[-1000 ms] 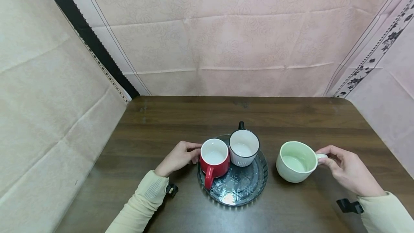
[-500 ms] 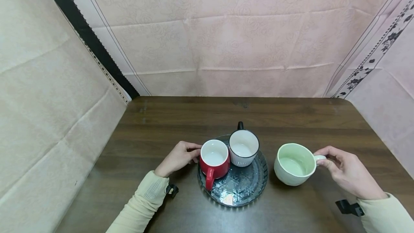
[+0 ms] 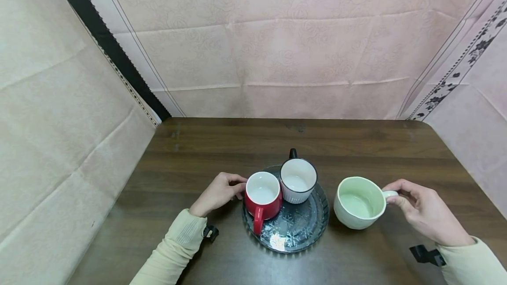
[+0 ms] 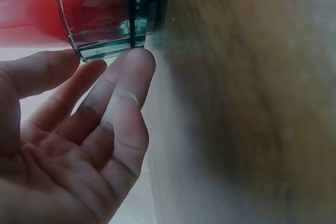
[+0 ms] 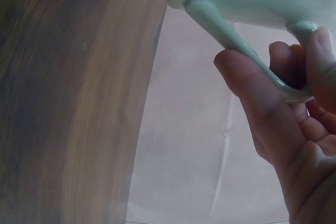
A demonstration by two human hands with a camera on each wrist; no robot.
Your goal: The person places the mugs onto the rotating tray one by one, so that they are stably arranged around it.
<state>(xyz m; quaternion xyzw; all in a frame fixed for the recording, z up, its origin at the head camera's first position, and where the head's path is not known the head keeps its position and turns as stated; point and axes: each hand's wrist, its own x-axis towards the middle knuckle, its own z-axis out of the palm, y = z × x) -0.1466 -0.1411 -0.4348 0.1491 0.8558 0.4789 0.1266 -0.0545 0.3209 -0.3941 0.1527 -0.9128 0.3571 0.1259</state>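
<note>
In the head view a round clear glass tray (image 3: pixel 293 239) carries a red mug (image 3: pixel 269 208) and a white mug (image 3: pixel 297 196) with a black rim and handle, side by side. My left hand (image 3: pixel 218 195) is at the tray's left edge beside the red mug. In the left wrist view its thumb and fingertips (image 4: pixel 139 61) pinch the glass rim. To the right of the tray, my right hand (image 3: pixel 429 210) pinches the handle (image 5: pixel 226 30) of a pale green mug (image 3: pixel 356 217). That mug is upright; whether its base touches the table I cannot tell.
The brown wooden table (image 3: pixel 206 148) ends at a straight far edge, with pale patterned cloth (image 3: pixel 293 56) beyond it. More cloth (image 3: pixel 71 153) hangs along the left side. A narrow gap separates the green mug from the tray's right rim.
The green mug has shifted left and a little nearer me, toward the tray, with my right hand. The tray's mugs have turned slightly: the black handle leftward, the red handle rightward. My left hand stays put.
</note>
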